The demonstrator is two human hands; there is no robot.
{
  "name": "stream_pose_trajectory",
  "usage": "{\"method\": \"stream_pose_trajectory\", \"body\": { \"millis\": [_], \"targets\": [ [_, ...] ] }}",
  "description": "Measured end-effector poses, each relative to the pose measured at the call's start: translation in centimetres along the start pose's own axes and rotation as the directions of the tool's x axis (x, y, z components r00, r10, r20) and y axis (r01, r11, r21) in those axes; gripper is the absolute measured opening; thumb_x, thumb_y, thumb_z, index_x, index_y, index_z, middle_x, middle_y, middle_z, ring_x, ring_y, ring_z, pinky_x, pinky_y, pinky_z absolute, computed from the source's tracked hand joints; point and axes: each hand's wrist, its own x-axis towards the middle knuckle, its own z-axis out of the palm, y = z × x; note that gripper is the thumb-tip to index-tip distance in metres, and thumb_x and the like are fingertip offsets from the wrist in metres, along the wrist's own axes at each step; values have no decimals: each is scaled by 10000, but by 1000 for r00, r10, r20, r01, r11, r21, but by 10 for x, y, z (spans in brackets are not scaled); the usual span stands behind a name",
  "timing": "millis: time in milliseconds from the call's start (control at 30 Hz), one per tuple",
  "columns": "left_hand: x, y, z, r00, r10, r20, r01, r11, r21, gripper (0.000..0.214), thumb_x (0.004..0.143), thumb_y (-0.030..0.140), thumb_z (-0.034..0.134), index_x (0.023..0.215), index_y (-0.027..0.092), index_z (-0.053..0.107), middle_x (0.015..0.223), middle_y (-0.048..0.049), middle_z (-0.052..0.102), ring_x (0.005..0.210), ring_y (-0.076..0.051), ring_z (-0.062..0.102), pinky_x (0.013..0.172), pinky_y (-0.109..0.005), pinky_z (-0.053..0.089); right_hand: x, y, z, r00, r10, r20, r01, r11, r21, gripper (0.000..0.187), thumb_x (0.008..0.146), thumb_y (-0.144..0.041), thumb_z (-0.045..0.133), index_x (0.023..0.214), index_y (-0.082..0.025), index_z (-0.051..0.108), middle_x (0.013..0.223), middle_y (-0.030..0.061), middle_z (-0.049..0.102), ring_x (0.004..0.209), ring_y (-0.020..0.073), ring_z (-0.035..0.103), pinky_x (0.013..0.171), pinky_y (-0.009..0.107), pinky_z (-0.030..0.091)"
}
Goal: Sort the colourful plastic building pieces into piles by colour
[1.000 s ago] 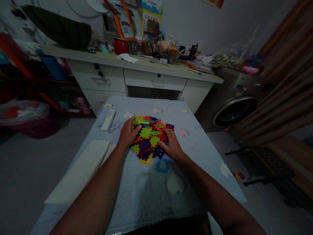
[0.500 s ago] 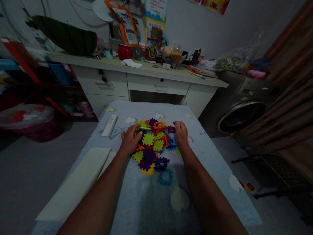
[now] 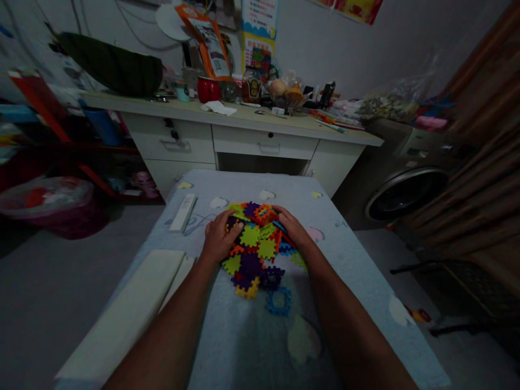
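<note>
A heap of toothed plastic interlocking pieces in green, purple, orange, red, blue and yellow lies on the cloth-covered table. My left hand rests against the heap's left side, its thumb spread from the fingers. On the right edge, my right hand leans inward over the pieces, fingers stretched and touching them; its fingertips are partly hidden. A blue square-holed piece lies by itself nearer to me. Next to my right wrist is a green piece.
A long pale board lies along the table's left side, with a small white box beyond it. Behind the table stands a white drawer desk loaded with household items. A washing machine is at the right.
My right hand has moved left, from beside the heap onto its right edge, pressing pieces inward. My left hand stays at the left side. The view has shifted slightly.
</note>
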Motion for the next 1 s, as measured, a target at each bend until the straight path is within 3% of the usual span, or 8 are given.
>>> {"method": "stream_pose_trajectory", "body": {
  "millis": [100,200,333,433,567,800,900,1000],
  "targets": [
    [0,2,0,1000,-12,0,12,1000,16,526,859,544,537,1304,264,546,1347,-92,608,1255,-317,543,1099,-543,338,1,-7,-2,1000,0,-1,1,997,80,553,945,-578,395,1341,-239,578,1404,57,581,1289,247,528,1094,428,408],
    [0,2,0,1000,-14,-9,14,1000,5,515,855,540,547,1290,264,556,1348,-93,604,1256,-315,542,1095,-532,350,2,-4,-9,997,34,-72,-29,997,76,576,953,-591,349,1349,-233,564,1403,71,580,1293,239,530,1081,415,420],
    [0,0,0,1000,-10,-21,9,999,-33,518,854,546,549,1281,252,558,1354,-97,589,1279,-310,521,1094,-507,367,2,15,-24,966,96,-240,-118,990,-75,618,954,-613,292,1276,-191,609,1361,113,597,1291,231,518,1119,410,372],
    [1,-2,0,1000,-13,-27,11,999,-49,508,857,549,546,1266,248,566,1339,-95,593,1274,-305,523,1095,-498,371,-2,27,-35,949,133,-285,-203,951,-233,586,955,-583,316,1199,-166,647,1293,144,627,1252,248,532,1126,438,347],
    [1,-3,1,1000,-2,-15,2,1000,-28,494,863,562,535,1247,255,581,1322,-88,607,1253,-302,538,1076,-493,388,-3,24,-30,975,116,-190,-167,946,-279,516,964,-541,341,1163,-190,662,1218,118,668,1192,245,572,1102,440,371],
    [1,3,-1,999,-4,52,2,999,41,530,871,561,530,1306,260,552,1362,-87,601,1271,-304,532,1097,-517,347,4,0,8,993,5,116,-3,1000,-16,568,933,-566,444,1381,-232,547,1442,59,545,1336,218,486,1165,396,328],
    [1,5,-2,997,-1,77,-2,999,45,541,874,557,523,1334,274,528,1382,-78,590,1280,-291,526,1103,-516,344,7,-2,8,992,-25,125,17,998,68,578,930,-568,446,1400,-242,529,1465,42,522,1358,217,462,1179,402,307],
    [1,5,-3,996,-4,88,0,999,44,544,877,546,520,1340,261,525,1395,-87,577,1291,-295,517,1109,-523,340,10,-2,-8,1000,-5,20,5,1000,10,597,922,-592,438,1388,-231,534,1462,60,515,1367,227,444,1189,414,283]
  ]
}}
